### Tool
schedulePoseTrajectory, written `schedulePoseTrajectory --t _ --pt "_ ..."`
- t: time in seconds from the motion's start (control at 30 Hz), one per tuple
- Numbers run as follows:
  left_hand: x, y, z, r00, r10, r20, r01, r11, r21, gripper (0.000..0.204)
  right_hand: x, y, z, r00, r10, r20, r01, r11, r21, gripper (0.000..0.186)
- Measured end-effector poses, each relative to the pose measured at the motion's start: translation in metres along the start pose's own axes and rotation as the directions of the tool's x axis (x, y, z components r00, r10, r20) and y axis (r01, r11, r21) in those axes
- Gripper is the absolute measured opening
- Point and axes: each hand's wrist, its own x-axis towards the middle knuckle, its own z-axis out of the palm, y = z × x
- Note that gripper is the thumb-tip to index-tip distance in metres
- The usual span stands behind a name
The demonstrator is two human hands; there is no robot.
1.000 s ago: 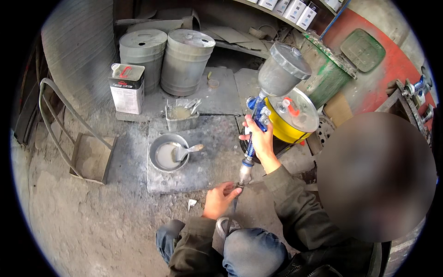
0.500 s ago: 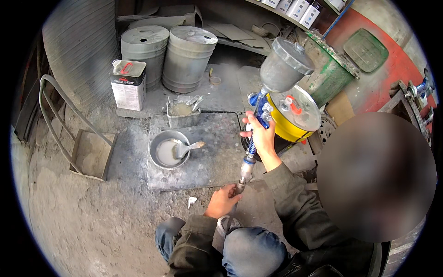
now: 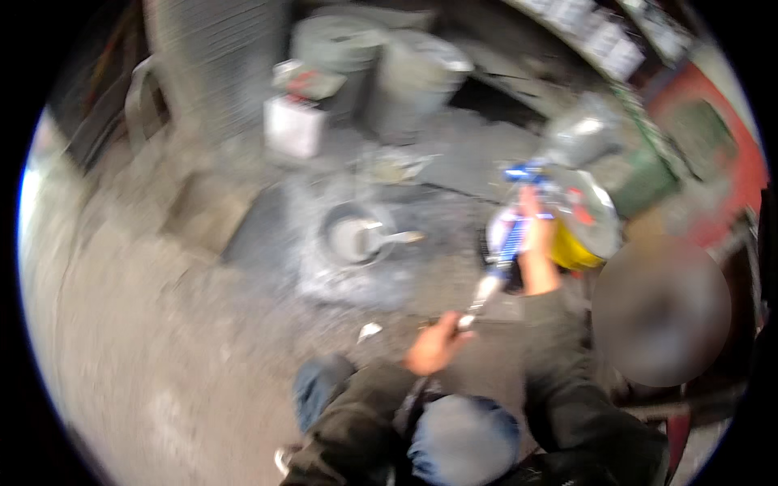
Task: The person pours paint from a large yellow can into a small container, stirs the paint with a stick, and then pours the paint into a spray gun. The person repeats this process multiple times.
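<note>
A blue spray gun (image 3: 512,236) with a grey metal cup (image 3: 585,128) on top is tilted in my right hand (image 3: 536,247), whose fingers wrap round its body. Lower down, my left hand (image 3: 435,347) is closed on the connector (image 3: 484,293) at the base of the gun's handle; fine detail is lost to motion blur. Behind the gun stands a yellow drum (image 3: 574,251) with a pale lid and a red cap. Left of it, a round basin (image 3: 387,217) holds a pale liquid and a brush (image 3: 399,238) resting across its rim.
Two grey metal drums (image 3: 415,85) and a white rectangular can (image 3: 293,128) stand at the back. In front of them is a small square container (image 3: 397,168). A green bin (image 3: 644,182) is at the right. Far left lies a dustpan (image 3: 207,212) with a tall handle.
My view has swung, so the surroundings appear shifted right and blurred. Both hands keep hold of the spray gun and its connector, which now sit farther right in the picture.
</note>
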Motion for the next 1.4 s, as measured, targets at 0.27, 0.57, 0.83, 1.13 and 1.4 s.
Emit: schedulePoseTrajectory --t 0.27,0.57,0.83,1.13,1.4 --pt "-0.005 0.053 0.002 0.925 0.249 -0.287 -0.356 0.834 -0.422 0.043 0.080 -0.016 -0.064 0.959 -0.043 0.280 -0.109 0.856 0.505 0.040" --pt "-0.004 0.065 -0.023 0.900 -0.093 -0.425 -0.144 0.859 -0.491 0.039 0.069 0.018 0.013 0.891 0.038 0.452 -0.311 0.775 0.550 0.040" --pt "0.008 0.037 -0.022 0.845 -0.037 -0.534 -0.267 0.835 -0.481 0.040 0.039 -0.013 0.055 0.896 -0.006 0.444 -0.266 0.793 0.548 0.041" --pt "0.000 0.049 -0.064 0.870 0.234 -0.434 -0.184 0.971 0.154 0.042 0.086 0.005 0.050 0.877 0.012 0.481 -0.258 0.856 0.448 0.045" --pt "0.002 0.007 -0.108 0.978 0.102 -0.180 -0.020 0.914 0.404 0.038 0.120 0.069 0.044 0.936 0.098 0.339 -0.225 0.905 0.361 0.044"
